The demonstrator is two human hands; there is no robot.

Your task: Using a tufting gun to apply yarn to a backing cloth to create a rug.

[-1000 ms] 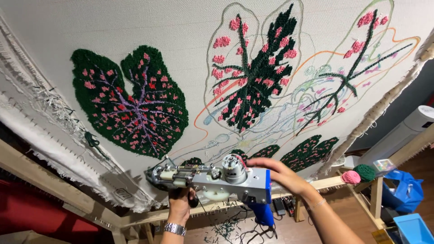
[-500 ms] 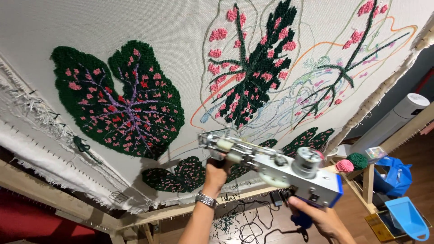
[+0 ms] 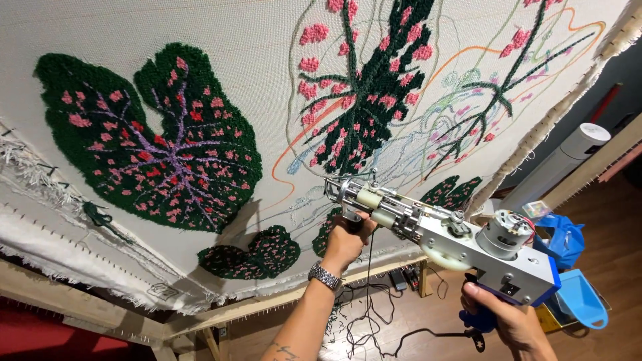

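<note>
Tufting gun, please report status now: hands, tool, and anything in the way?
Left hand grips front handle, right hand grips blue rear handle. Tufting gun aimed at cloth, tip near, contact unclear. Black cord hangs under it.

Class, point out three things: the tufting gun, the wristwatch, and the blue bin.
tufting gun (image 3: 461,244), head view, on its grey body
wristwatch (image 3: 326,275), head view, on its metal band
blue bin (image 3: 580,297), head view, on its rim

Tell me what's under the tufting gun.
Below the tufting gun lie a wooden floor, tangled black cables and a blue bin. The right hand covers its blue handle; the left hand hides the front grip.
</note>
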